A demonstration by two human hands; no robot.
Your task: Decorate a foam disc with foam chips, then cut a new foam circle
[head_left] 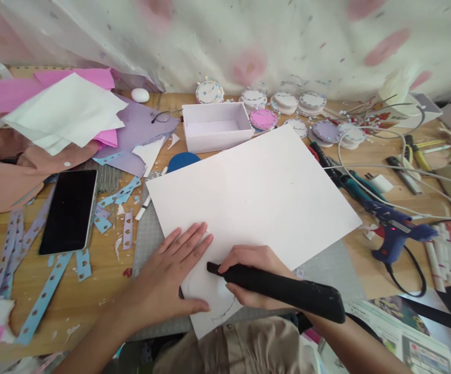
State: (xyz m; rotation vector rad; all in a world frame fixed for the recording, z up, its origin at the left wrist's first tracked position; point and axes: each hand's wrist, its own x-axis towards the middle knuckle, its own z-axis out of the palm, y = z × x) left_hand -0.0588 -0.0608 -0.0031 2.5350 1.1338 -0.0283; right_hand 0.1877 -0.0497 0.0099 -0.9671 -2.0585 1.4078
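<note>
A large white foam board [256,187] lies tilted across the grey cutting mat [338,270]. My left hand [182,270] rests flat on the board's near left part, fingers spread. In my right hand [254,275] is a thick, long-bodied black handheld cutting tool [288,291], its narrow end pointing left near the left fingers. A curved line shows on the board beneath the hands, with a bright spot beside it. The tool's working tip is too hard to make out.
A white open box [217,127] stands behind the board, near several decorated discs [264,118]. To the right are a blue glue gun [395,228], pliers [360,187] and loose cables. A black-screened phone [69,213], paper sheets [69,111] and blue punched strips [46,296] lie left.
</note>
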